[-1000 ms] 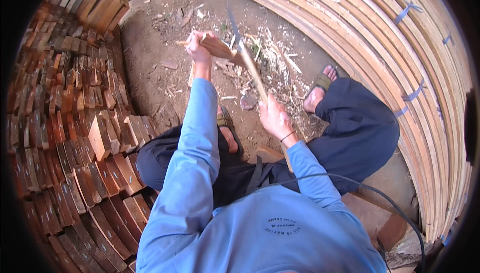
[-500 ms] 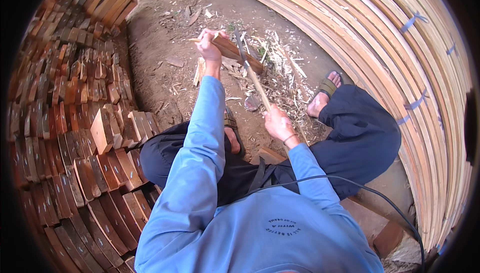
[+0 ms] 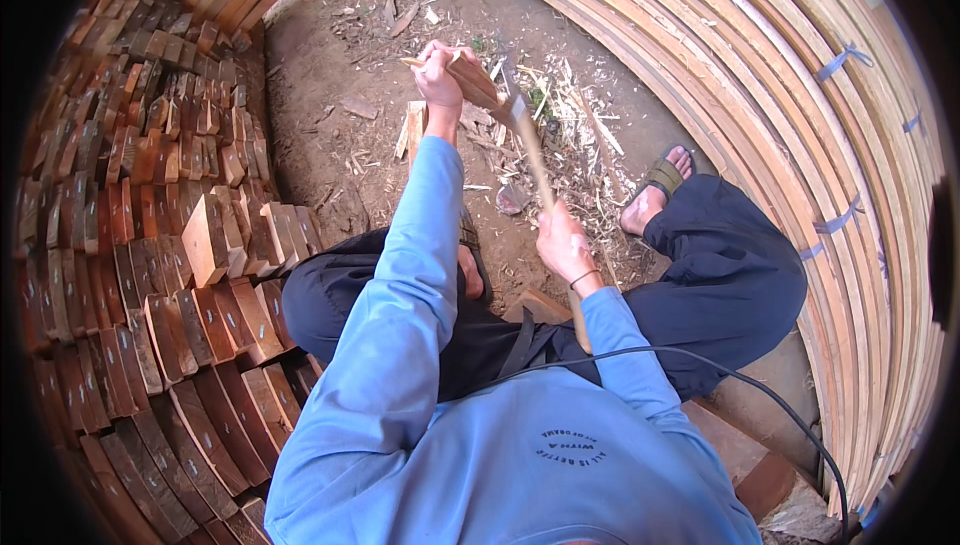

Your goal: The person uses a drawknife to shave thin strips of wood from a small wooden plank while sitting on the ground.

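My left hand (image 3: 440, 83) is wrapped round the upper end of a short, split-looking piece of wood (image 3: 476, 82), held tilted over the ground. My right hand (image 3: 563, 243) grips the long pale wooden handle (image 3: 536, 160) of a chopping tool. Its metal blade (image 3: 516, 107) is against or just beside the wood's right side; contact is hard to tell, and the blade's exact shape is blurred. The handle's butt end reaches back toward my lap. Beneath the wood lie pale shavings and splinters (image 3: 575, 125) on the dirt.
Stacked cut wood blocks (image 3: 150, 215) rise along the left. Long bundled planks (image 3: 790, 115), tied with blue strips, curve along the right. A black cable (image 3: 720, 365) crosses my lap. My sandalled foot (image 3: 655, 188) stands beside the shavings. Dirt floor (image 3: 330, 75) lies ahead.
The tool's blade has come down and right from an upright position beside the wood to the wood's lower right side. Its butt end now shows near my lap. My left hand keeps its grip.
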The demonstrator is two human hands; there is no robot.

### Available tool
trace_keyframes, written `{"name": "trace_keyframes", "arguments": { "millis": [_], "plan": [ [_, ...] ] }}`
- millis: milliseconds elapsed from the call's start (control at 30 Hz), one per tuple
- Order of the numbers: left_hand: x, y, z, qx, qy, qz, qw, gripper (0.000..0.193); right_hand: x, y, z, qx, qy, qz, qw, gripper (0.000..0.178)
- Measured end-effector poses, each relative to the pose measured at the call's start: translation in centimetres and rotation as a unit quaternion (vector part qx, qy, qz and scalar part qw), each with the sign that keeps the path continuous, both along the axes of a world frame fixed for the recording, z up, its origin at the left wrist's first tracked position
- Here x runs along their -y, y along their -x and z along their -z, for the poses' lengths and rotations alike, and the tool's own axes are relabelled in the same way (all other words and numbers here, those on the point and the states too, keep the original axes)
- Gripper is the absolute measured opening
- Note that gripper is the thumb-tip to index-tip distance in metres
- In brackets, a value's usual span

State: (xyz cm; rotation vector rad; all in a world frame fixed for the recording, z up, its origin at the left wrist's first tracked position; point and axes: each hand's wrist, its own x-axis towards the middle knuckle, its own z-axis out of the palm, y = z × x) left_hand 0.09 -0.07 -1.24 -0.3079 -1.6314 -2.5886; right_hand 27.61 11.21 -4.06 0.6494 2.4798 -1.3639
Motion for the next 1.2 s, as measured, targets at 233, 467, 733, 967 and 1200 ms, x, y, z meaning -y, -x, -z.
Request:
{"name": "trace_keyframes", "arguments": {
  "millis": [233,467,733,967,1200],
  "plan": [
    [0.8,0.7,0.1,-0.009,0.000,-0.015,1.000,0.014,0.0,0.6,-4.1,-0.044,0.018,0.071,0.996,0.028],
    [-0.2,1.0,-0.2,-0.015,0.015,-0.003,1.000,0.013,-0.8,0.5,-1.4,0.019,-0.022,-0.034,0.999,0.025],
    [0.3,0.6,0.1,-0.001,0.022,-0.014,1.000,0.013,-1.2,0.7,-2.6,0.016,0.093,0.042,0.995,0.028],
    [0.4,1.0,0.3,-0.007,0.006,-0.011,1.000,0.012,0.6,0.2,-0.8,-0.023,-0.029,-0.052,0.998,0.021],
    [0.6,1.1,0.9,-0.019,0.010,-0.010,1.000,0.012,0.2,0.7,-3.0,-0.050,0.020,0.047,0.997,0.023]
  ]
}}
